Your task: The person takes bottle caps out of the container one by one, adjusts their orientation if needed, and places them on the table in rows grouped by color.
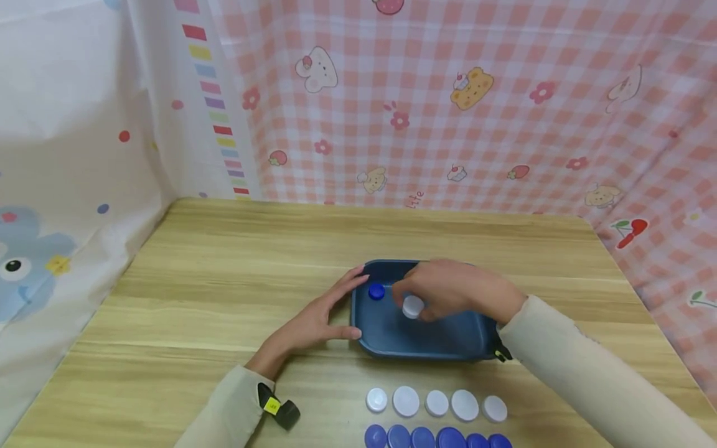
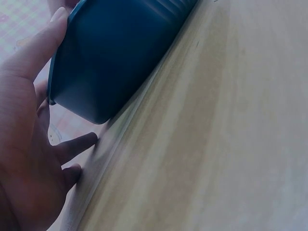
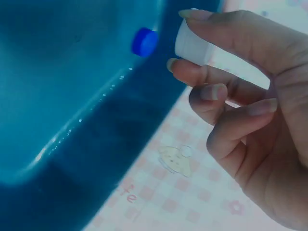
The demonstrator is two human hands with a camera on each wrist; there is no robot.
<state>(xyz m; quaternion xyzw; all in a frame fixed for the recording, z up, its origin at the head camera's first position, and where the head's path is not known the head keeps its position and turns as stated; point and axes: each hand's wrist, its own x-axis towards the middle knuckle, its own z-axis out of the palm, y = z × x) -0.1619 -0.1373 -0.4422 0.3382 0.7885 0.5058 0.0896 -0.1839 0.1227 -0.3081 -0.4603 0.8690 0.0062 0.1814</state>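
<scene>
My right hand [image 1: 442,289] pinches a white bottle cap [image 1: 413,306] between thumb and index finger, over the inside of the dark blue tray [image 1: 392,356]. In the right wrist view the cap [image 3: 192,45] stands on edge between the fingertips, with the other fingers curled below. A blue bottle cap [image 1: 376,290] lies on the tray floor near its left end. My left hand [image 1: 313,317] is at the tray's left end, thumb and fingers spread wide and touching the rim. The left wrist view shows the thumb [image 2: 41,45] along the rim of the tray [image 2: 106,62].
In front of the tray, several white caps [image 1: 406,401] form a row on the wooden table [image 1: 224,280]. A row of several blue caps [image 1: 451,437] lies closer to me, cut off by the frame's bottom. A checked pink cloth [image 1: 392,124] hangs behind the table.
</scene>
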